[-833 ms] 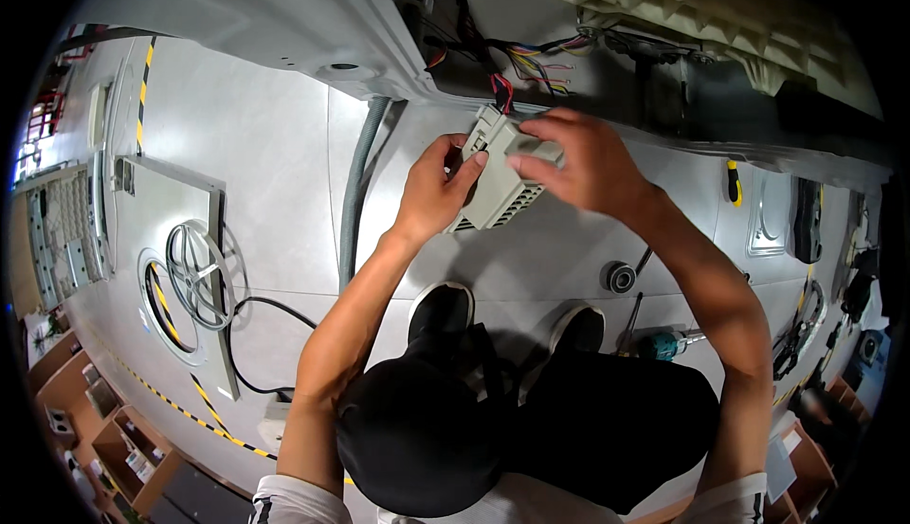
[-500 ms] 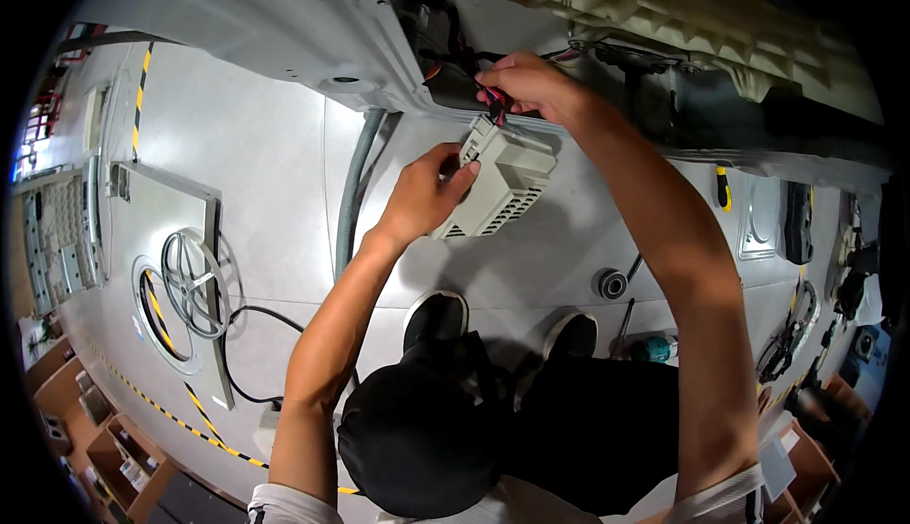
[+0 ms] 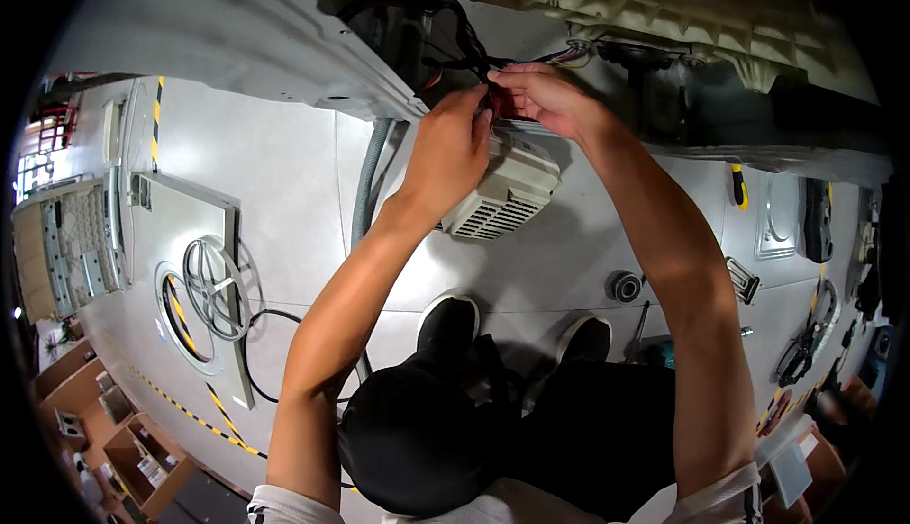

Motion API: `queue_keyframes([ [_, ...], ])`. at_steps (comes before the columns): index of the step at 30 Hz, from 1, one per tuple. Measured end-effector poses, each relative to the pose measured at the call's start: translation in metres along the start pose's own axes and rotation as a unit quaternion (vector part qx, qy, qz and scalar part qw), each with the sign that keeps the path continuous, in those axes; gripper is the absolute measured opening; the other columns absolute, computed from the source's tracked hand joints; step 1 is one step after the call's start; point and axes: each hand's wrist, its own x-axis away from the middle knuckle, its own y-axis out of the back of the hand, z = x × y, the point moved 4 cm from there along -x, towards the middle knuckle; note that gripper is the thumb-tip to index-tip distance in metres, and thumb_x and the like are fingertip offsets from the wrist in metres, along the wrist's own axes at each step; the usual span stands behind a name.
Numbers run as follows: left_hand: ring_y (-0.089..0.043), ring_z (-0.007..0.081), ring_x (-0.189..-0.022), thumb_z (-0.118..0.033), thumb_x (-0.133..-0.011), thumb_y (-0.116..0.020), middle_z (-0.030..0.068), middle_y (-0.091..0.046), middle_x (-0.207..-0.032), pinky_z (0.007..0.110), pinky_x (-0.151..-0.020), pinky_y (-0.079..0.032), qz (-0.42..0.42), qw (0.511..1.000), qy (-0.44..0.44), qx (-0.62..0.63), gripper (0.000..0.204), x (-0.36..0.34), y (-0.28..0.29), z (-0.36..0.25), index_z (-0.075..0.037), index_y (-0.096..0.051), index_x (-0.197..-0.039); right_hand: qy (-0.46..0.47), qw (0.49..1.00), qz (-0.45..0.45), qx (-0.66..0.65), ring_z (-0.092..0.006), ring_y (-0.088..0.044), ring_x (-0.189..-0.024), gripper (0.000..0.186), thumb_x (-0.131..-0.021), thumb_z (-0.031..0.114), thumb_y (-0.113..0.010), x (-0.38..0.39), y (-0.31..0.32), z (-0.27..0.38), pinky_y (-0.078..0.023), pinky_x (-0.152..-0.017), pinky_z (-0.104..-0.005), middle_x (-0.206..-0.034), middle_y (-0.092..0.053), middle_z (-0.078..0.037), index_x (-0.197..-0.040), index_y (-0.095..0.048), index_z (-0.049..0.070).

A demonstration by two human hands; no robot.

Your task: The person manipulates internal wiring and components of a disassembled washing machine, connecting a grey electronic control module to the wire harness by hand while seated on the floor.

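Observation:
Both hands meet at a bundle of dark and red wires (image 3: 495,98) at the edge of an opened appliance's metal cabinet (image 3: 237,41). My left hand (image 3: 453,150) has its thumb and fingers closed on the wires. From the other side, my right hand (image 3: 548,98) pinches the same bundle; its fingertips partly hide it. Below them hangs a beige plastic housing (image 3: 512,188) with rows of vent slots, its upper left part behind my left hand. More wires (image 3: 464,36) run up into the cabinet's dark interior.
A grey hose (image 3: 368,183) drops beside the cabinet to the floor. Left lies a metal panel (image 3: 204,268) with a round opening and a pulley wheel (image 3: 213,287) on it. Near my shoes are a round metal part (image 3: 624,286), a screwdriver (image 3: 639,330) and a teal power tool (image 3: 662,352).
My left hand has left the beige housing and moved up to the wires beside my right hand. My right hand stays at the bundle. The view has shifted slightly.

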Motion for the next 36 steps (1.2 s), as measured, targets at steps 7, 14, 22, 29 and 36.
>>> queue_keyframes([
  [7, -0.059, 0.0436, -0.084, -0.005, -0.085, -0.052, 0.0287, -0.060, -0.093, 0.047, -0.075, -0.048, 0.093, 0.972, -0.032, -0.213, 0.017, -0.040, -0.016, 0.001, 0.005, -0.059, -0.097, 0.008, 0.999, -0.023, -0.024, -0.0114, -0.060, -0.078, 0.010, -0.090, 0.012, -0.053, 0.005, -0.001, 0.002, -0.049, -0.069, -0.0261, -0.088, -0.064, -0.002, -0.095, -0.061, 0.008],
  [14, -0.060, 0.0453, -0.082, -0.023, -0.087, -0.053, 0.0301, -0.061, -0.083, 0.047, -0.076, -0.049, 0.157, 0.945, 0.155, -0.242, 0.031, -0.066, -0.027, 0.015, 0.006, -0.064, -0.085, 0.010, 0.996, -0.088, -0.023, -0.0120, -0.059, -0.078, 0.013, -0.088, 0.007, -0.049, 0.010, 0.003, 0.002, -0.047, -0.067, -0.0265, -0.088, -0.063, -0.003, -0.097, -0.059, 0.006],
  [22, -0.062, 0.0372, -0.089, -0.021, -0.086, -0.048, 0.0260, -0.064, -0.091, 0.039, -0.082, -0.046, 0.149, 0.951, 0.247, -0.114, 0.032, -0.067, -0.023, 0.037, 0.006, -0.063, -0.097, 0.021, 0.998, -0.041, -0.036, -0.0126, -0.060, -0.068, 0.010, -0.088, 0.006, -0.051, 0.000, -0.001, -0.002, -0.048, -0.059, -0.0258, -0.077, -0.061, -0.004, -0.083, -0.059, 0.004],
  [29, -0.060, 0.0271, -0.087, -0.015, -0.085, -0.047, 0.0193, -0.065, -0.092, 0.037, -0.079, -0.044, 0.158, 0.950, 0.263, -0.061, 0.029, -0.064, -0.024, 0.019, 0.005, -0.062, -0.100, 0.014, 0.997, -0.037, -0.061, -0.0164, -0.061, -0.067, 0.005, -0.086, 0.005, -0.055, -0.002, 0.007, -0.004, -0.050, -0.060, -0.0297, -0.077, -0.061, -0.006, -0.084, -0.059, 0.002],
  [36, -0.056, 0.0197, -0.079, -0.013, -0.087, -0.049, 0.0125, -0.064, -0.085, 0.034, -0.074, -0.043, 0.157, 0.940, 0.300, -0.039, 0.024, -0.062, -0.032, 0.048, 0.005, -0.063, -0.095, 0.009, 0.997, -0.054, -0.049, -0.0175, -0.062, -0.072, 0.010, -0.085, 0.004, -0.055, -0.005, 0.008, -0.007, -0.052, -0.067, -0.0322, -0.083, -0.062, -0.007, -0.095, -0.056, 0.002],
])
